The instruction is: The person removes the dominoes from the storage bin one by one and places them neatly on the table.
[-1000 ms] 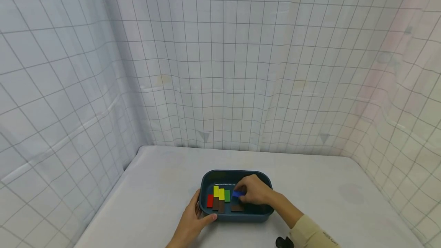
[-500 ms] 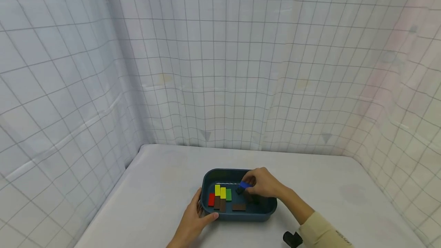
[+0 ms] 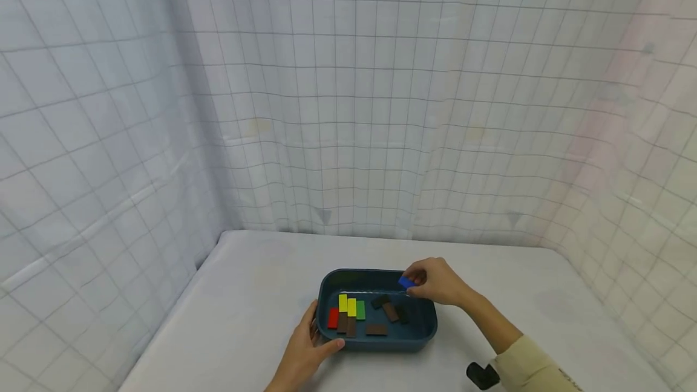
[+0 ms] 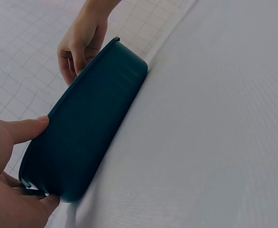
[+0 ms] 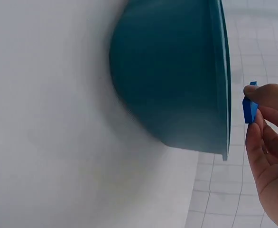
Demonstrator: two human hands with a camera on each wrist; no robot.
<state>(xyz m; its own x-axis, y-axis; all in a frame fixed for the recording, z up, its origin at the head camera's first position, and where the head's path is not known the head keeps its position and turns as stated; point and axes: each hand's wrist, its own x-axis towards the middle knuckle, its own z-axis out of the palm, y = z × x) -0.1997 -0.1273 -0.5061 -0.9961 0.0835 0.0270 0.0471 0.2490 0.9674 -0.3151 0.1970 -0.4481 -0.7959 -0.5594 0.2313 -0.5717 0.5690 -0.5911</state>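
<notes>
A dark teal plastic tub (image 3: 381, 345) stands on the white-covered table. My left hand (image 3: 302, 346) grips its near left corner, thumb on the front rim and fingers along the left end. Over the tub's far right part, my right hand (image 3: 440, 283) pinches a small blue block (image 5: 250, 104) between thumb and fingertips, at rim height. Inside, to the left, lie a red block (image 3: 333, 317), two yellow blocks (image 3: 351, 307), a green block (image 3: 360, 310) and two upright-lying brown blocks (image 3: 351, 326) in a group.
Toward the tub's middle, a brown block (image 3: 376, 329) lies crosswise near the front wall. Another brown block (image 3: 390, 312) lies slanted between two black blocks (image 3: 402, 313). A black object (image 3: 482, 375) shows beside the right sleeve (image 3: 530, 365). Grid-patterned white curtains (image 3: 348, 138) surround the table.
My right hand has lifted the blue block and moved it right and away toward the tub's far right rim, uncovering the brown and black blocks below. The left hand stays on the tub.
</notes>
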